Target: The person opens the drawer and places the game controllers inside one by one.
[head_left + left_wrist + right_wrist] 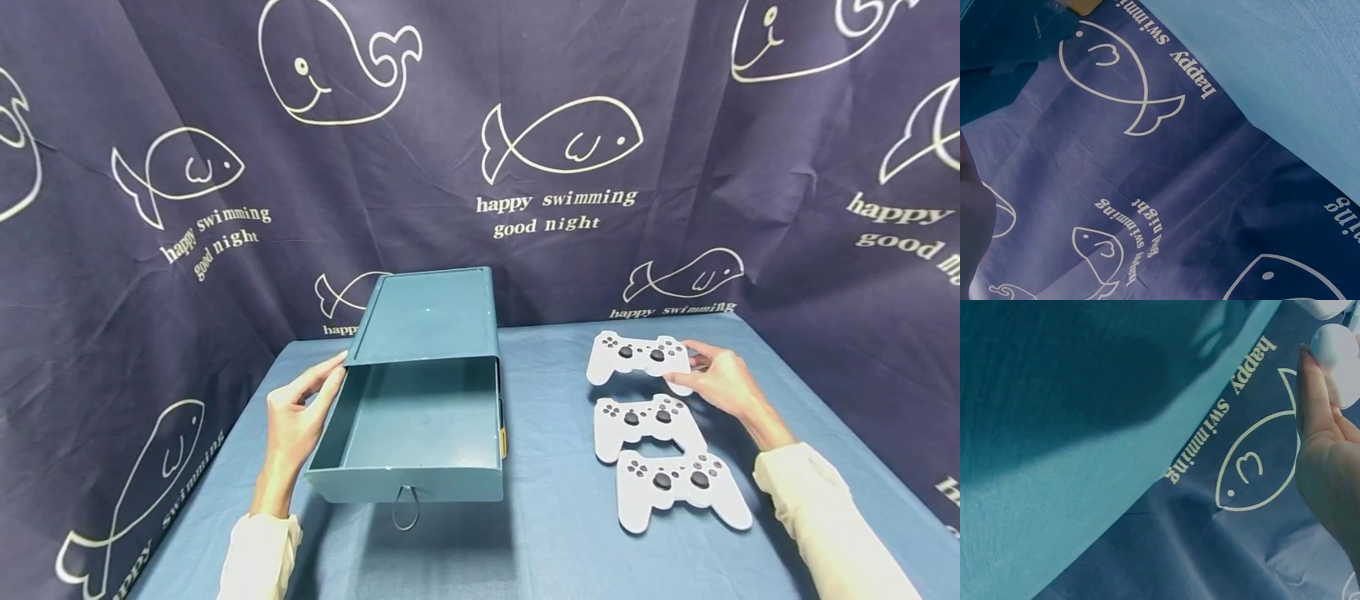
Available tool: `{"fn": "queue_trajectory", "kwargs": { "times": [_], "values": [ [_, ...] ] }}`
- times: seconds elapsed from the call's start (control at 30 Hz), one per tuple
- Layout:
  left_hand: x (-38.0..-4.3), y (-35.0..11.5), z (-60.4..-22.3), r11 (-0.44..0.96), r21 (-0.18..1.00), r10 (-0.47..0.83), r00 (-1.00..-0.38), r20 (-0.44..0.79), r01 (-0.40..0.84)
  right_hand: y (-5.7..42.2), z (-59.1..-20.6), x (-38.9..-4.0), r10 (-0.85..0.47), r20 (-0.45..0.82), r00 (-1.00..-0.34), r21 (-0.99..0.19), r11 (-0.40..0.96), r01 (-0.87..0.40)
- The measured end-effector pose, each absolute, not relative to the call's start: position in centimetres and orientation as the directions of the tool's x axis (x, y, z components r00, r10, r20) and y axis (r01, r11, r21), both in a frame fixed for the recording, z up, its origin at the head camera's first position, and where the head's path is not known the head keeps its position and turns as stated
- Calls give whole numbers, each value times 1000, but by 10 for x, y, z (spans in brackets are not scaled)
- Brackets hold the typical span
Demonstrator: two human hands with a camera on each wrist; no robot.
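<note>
A teal box [431, 312] stands on the table with its drawer [420, 417] pulled out toward me; nothing lies inside the drawer. My left hand [296, 417] touches the box's left side near the drawer opening, its thumb and forefinger extended. In the left wrist view, only a dark edge of that hand shows beside the box [997, 37]. With my right hand [723, 383] I pinch the right handle of a white game controller [637, 354], which looks lifted a little. That controller's rounded handle [1335, 365] also shows in the right wrist view, between fingers and thumb.
Two more white controllers, a middle one [647, 423] and a nearer one [678, 487], lie close together on the blue tablecloth [558, 500]. A thin loop [406, 510] hangs from the drawer front. Dark blue printed cloth [450, 167] hangs behind and at both sides.
</note>
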State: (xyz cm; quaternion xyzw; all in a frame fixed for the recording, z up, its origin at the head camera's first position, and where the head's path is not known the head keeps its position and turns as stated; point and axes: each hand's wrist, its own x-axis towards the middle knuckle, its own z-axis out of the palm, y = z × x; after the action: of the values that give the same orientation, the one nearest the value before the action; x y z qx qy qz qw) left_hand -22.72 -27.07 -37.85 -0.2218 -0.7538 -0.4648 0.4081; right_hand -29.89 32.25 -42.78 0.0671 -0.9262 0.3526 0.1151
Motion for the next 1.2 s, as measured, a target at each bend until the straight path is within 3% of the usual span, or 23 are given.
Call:
{"fn": "queue_trajectory", "kwargs": {
  "times": [0.9, 1.2],
  "values": [
    [-227, -269, -378, 464, 529, -54, -574, 817, 710, 280, -377, -246, -99, 264, -960, -668, 698, -256],
    [-209, -253, -357, 459, 521, -54, -563, 825, 720, 262, -357, -229, -117, 272, -955, -711, 644, -282]
  ]
}}
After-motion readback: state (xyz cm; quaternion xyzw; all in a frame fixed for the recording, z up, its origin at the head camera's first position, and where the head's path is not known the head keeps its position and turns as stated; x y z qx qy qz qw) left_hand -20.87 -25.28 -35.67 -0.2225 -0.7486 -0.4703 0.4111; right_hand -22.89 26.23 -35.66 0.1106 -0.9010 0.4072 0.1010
